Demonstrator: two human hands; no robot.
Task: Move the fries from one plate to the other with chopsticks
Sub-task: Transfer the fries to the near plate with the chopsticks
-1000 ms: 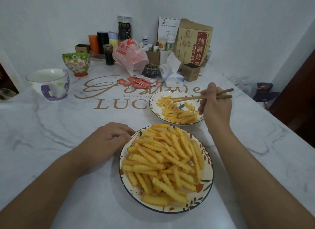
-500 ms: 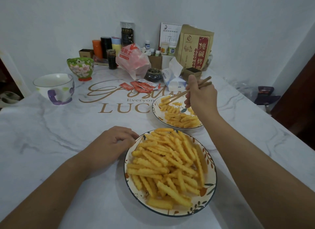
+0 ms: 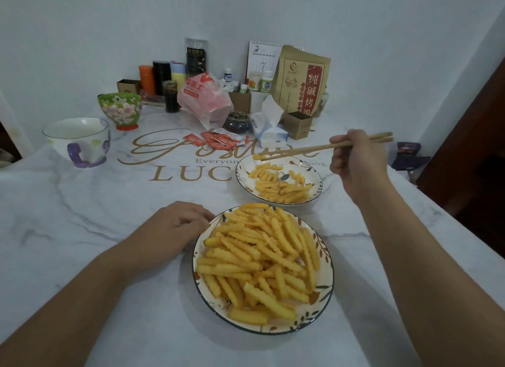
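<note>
A near plate [image 3: 319, 312] with a leaf pattern holds a big heap of crinkle-cut fries [image 3: 259, 254]. Behind it a far plate [image 3: 243, 172] of the same pattern holds a smaller pile of fries [image 3: 278, 186]. My right hand [image 3: 358, 161] grips wooden chopsticks [image 3: 306, 149] to the right of the far plate. Their tips reach over the plate's back rim and pinch a small fry piece [image 3: 256, 156]. My left hand [image 3: 175, 227] rests on the table with fingers curled against the near plate's left rim.
A white mug [image 3: 79, 139] and a green floral bowl [image 3: 120, 109] stand at the left. Red sauce packets [image 3: 216, 139], a tissue pack [image 3: 269, 128], a pink bag [image 3: 205, 98], a brown pouch [image 3: 300, 79] and several jars crowd the back. The table edge runs along the right.
My right hand has moved right and drawn back from over the far plate, so the chopsticks now lie flatter with their tips at the plate's back rim. The left hand stays put.
</note>
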